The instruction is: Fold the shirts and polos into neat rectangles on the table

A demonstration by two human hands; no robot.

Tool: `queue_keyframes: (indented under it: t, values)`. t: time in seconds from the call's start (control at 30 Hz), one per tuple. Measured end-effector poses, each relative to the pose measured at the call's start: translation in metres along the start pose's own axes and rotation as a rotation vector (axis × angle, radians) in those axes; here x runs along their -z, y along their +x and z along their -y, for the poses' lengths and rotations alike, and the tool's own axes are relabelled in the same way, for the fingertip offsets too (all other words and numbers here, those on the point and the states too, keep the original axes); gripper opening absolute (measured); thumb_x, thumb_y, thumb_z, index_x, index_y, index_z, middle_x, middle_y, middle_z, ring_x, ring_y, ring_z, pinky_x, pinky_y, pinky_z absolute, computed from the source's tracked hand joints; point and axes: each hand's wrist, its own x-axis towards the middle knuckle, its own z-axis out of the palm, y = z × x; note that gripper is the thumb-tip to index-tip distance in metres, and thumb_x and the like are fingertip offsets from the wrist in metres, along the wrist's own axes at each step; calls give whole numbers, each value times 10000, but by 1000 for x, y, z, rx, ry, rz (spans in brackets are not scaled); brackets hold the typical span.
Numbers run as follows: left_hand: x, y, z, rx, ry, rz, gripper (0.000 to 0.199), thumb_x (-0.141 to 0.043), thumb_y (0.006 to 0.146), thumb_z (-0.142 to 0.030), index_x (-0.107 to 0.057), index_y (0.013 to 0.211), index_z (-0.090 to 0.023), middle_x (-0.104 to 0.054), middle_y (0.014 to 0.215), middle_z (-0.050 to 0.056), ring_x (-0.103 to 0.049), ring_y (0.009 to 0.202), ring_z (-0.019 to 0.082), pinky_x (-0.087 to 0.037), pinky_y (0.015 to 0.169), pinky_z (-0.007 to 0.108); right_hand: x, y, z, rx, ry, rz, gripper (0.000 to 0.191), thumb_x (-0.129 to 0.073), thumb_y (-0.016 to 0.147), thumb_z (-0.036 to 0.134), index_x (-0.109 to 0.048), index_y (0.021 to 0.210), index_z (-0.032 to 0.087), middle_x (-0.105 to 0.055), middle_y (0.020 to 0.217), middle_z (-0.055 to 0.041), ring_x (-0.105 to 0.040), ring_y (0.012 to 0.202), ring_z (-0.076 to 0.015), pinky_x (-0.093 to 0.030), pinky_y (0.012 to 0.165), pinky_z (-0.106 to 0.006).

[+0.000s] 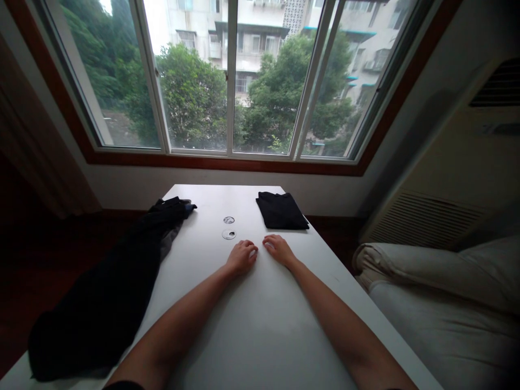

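The bare left hand (242,257) is resting at the centre of the frame on the smooth white table (244,336), its fingers curling loosely, partly open. The bare right hand (278,249) is lying just beside it, apart, its fingers also bending softly and half open, pointing toward the left. The flat, folded black fabric square (281,210) is lying near the right hand, right of upper centre. The long heap of crumpled black clothing (101,287) is draping along the table's edge, lower left.
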Motion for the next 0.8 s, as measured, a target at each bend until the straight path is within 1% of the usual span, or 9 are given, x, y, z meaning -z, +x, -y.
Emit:
queue_keyframes:
  t: [0.2, 0.3, 0.37, 0.43, 0.5, 0.57, 0.67, 0.8]
  values:
    - [-1, 2, -2, -2, 5, 12, 269, -585, 971, -297, -742, 1184, -250, -677, 1282, 83, -598, 1187, 253, -467, 1056, 386, -2, 0, -4, 9, 2, -5, 169, -618, 945, 245, -769, 1018, 264, -730, 1221, -53, -618, 1177, -256, -438, 1074, -398]
    - [1, 4, 8, 32, 32, -15, 260, -583, 975, -299, -749, 1169, -249, -680, 1288, 84, -596, 1194, 256, -436, 1084, 405, -2, 0, -5, 4, -8, 4, 170, -617, 947, 243, -768, 1020, 267, -729, 1220, -50, -616, 1175, -253, -438, 1071, -394]
    - [7, 6, 23, 129, 82, -56, 256, -582, 974, -288, -758, 1155, -244, -684, 1288, 86, -586, 1217, 267, -384, 1129, 440, -2, 0, -6, -6, -15, 10, 168, -621, 944, 245, -769, 1020, 269, -728, 1221, -49, -616, 1175, -253, -440, 1066, -395]
    - [13, 8, 40, 281, 143, -118, 266, -583, 968, -274, -759, 1163, -235, -673, 1310, 98, -568, 1246, 283, -345, 1150, 466, -3, 0, -6, -11, -16, 14, 169, -623, 942, 247, -768, 1025, 270, -726, 1226, -50, -616, 1175, -253, -445, 1058, -394]
    - [19, 7, 55, 423, 190, -170, 284, -593, 957, -272, -752, 1189, -230, -651, 1343, 113, -553, 1260, 295, -344, 1135, 465, -3, 0, -7, -11, -13, 15, 171, -623, 941, 244, -766, 1030, 270, -724, 1229, -50, -616, 1173, -252, -448, 1053, -392]
    - [20, 7, 63, 486, 212, -181, 292, -614, 944, -286, -745, 1201, -240, -638, 1352, 116, -550, 1252, 297, -351, 1115, 452, -3, 0, -7, -15, -12, 15, 169, -624, 939, 240, -765, 1025, 272, -723, 1229, -48, -614, 1173, -251, -445, 1056, -392]
    - [17, 5, 67, 478, 215, -154, 286, -625, 940, -310, -740, 1199, -266, -633, 1358, 102, -540, 1258, 293, -332, 1119, 443, -3, -1, -5, -21, -11, 15, 162, -625, 936, 234, -765, 1011, 268, -723, 1224, -49, -613, 1172, -251, -438, 1065, -395]
    - [15, 6, 67, 470, 211, -136, 298, -615, 948, -332, -737, 1211, -265, -596, 1435, 102, -505, 1308, 293, -312, 1133, 435, -2, -1, -3, -7, -4, 7, 169, -615, 940, 231, -765, 1012, 263, -726, 1219, -54, -614, 1166, -250, -434, 1070, -392]
